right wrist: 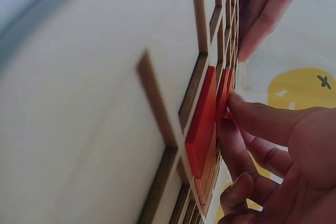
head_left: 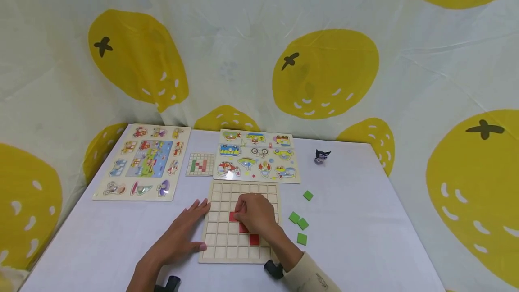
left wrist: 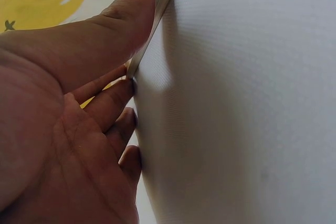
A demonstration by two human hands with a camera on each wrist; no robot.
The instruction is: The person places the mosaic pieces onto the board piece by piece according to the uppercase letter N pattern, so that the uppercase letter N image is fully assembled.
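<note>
A wooden grid board (head_left: 221, 252) lies flat in front of me. Three red square tiles show in its cells in a diagonal line: a lower one (head_left: 254, 239), a middle one (head_left: 243, 228) and an upper one (head_left: 233, 216). My right hand (head_left: 256, 214) is over the board, thumb and index finger pinching a red tile (right wrist: 229, 114) close at the grid, mostly hidden by the fingertips. My left hand (head_left: 180, 235) rests along the board's left side, its fingers spread and fairly straight, thumb and fingertips at the edge.
Several green square tiles (head_left: 302, 239) lie right of the board. Behind it are a vehicle puzzle board (head_left: 256, 177) and a small pattern card (head_left: 200, 157). A larger picture puzzle (head_left: 121, 195) sits at the back left, a small dark figurine (head_left: 321, 156) at the back right.
</note>
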